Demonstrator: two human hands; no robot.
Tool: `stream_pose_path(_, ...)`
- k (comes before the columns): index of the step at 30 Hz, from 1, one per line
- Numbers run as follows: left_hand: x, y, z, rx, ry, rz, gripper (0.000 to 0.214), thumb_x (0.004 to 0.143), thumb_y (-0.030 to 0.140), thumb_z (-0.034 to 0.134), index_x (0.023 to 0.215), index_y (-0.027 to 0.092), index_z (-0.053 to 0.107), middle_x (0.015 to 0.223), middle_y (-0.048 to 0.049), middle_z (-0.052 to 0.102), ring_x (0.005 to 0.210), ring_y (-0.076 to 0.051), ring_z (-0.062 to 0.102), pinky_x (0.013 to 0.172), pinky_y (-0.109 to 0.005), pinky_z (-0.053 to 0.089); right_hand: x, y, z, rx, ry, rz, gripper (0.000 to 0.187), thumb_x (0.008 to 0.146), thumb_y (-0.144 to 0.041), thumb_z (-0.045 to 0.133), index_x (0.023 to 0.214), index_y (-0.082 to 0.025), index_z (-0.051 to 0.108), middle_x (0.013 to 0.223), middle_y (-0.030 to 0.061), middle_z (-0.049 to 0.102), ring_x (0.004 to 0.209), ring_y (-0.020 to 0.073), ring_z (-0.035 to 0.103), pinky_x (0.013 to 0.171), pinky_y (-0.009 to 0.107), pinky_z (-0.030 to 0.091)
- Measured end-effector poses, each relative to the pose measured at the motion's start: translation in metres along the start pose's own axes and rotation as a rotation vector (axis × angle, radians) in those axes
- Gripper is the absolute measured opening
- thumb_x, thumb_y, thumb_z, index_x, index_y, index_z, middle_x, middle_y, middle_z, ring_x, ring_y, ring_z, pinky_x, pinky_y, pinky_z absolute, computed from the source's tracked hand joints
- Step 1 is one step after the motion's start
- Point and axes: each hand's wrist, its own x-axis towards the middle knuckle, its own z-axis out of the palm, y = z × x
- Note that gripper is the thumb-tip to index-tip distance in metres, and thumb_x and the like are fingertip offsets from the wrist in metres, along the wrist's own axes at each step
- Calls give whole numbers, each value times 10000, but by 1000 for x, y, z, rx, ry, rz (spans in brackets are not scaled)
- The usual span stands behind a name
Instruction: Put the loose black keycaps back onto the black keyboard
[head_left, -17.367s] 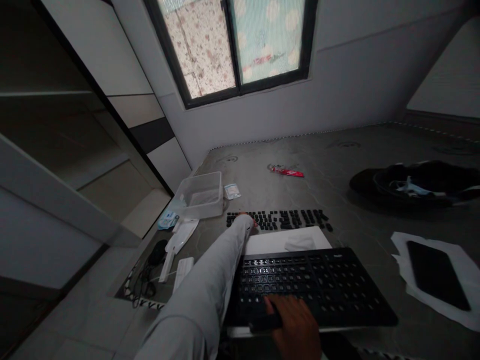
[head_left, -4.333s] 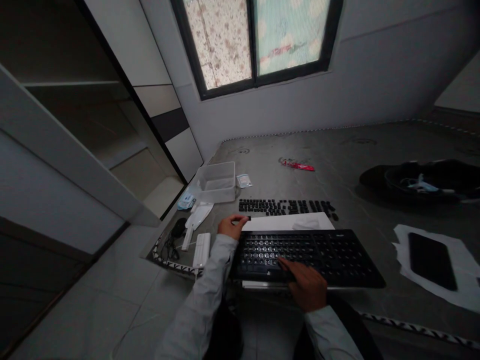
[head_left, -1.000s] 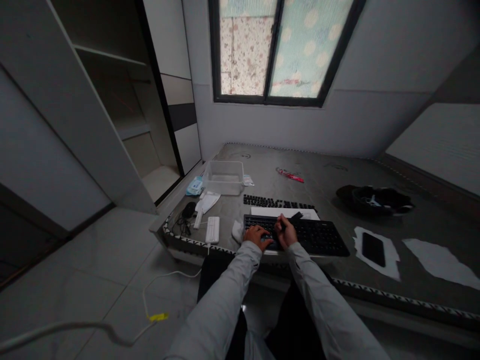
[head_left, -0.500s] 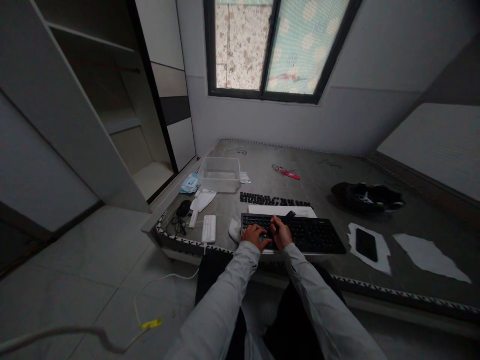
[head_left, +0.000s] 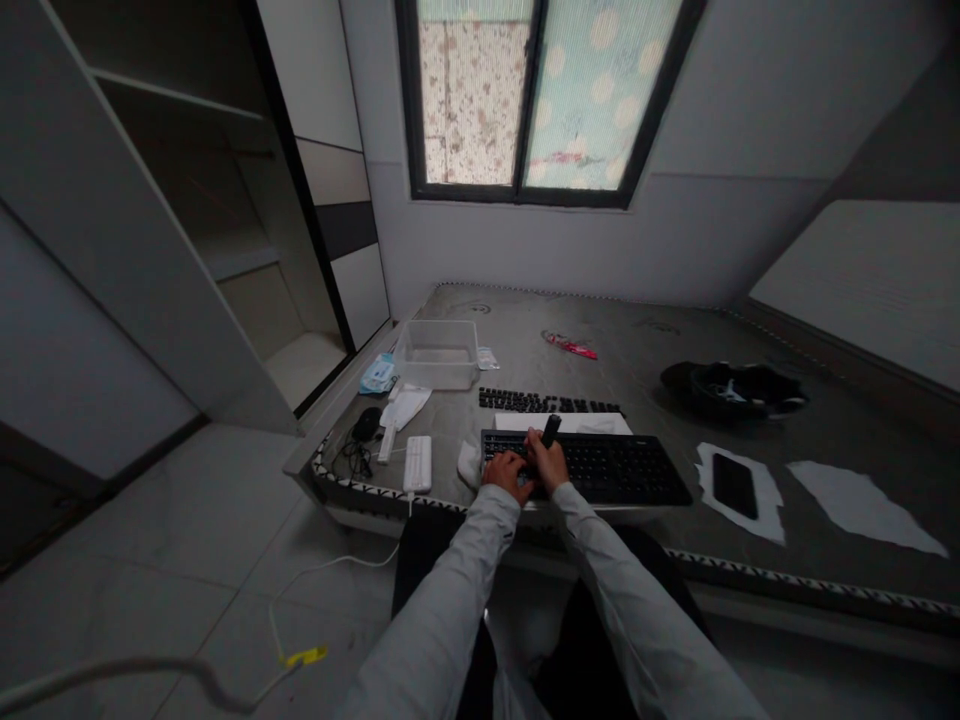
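A black keyboard (head_left: 630, 470) lies near the front edge of the bed, tilted a little. My right hand (head_left: 550, 463) is closed around a small black brush (head_left: 552, 428), whose upper end sticks up above the fist. Its lower end is hidden by the fingers, over the left half of the keyboard. My left hand (head_left: 505, 474) rests on the keyboard's left end, with fingers bent but apart, close beside the right hand. Behind the keyboard, loose black keycaps (head_left: 517, 400) are set out in rows.
A white box (head_left: 502, 423) shows behind the keyboard. To the left are a clear plastic bin (head_left: 437, 376), a white power strip (head_left: 418, 464) and a black mouse (head_left: 367, 424). A phone (head_left: 735, 486) on white paper and a black cap (head_left: 742, 391) lie to the right.
My right hand has shifted slightly left, closer to the left hand. The brush has turned from slanting rightward to standing more upright.
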Motion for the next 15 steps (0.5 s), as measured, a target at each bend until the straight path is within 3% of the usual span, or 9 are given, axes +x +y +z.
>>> stream_pose_path(8, 0, -1, 0, 30, 4, -8, 281, 656, 328, 695, 922, 238, 677, 1043, -11, 642, 972, -221, 548, 856, -344, 438, 3, -1, 7, -95, 110, -67, 538, 645, -708, 597, 665, -170, 626, 480, -16, 505, 486, 156, 460, 503, 278, 345)
stream_pose_path(15, -1, 3, -4, 14, 6, -7, 286, 678, 291, 679, 960, 245, 680, 1040, -14, 643, 981, -215, 550, 863, -337, 434, 1, 4, 7, 13, 193, -67, 561, 660, -739, 559, 674, -179, 591, 438, -53, 427, 413, 122, 391, 424, 262, 313)
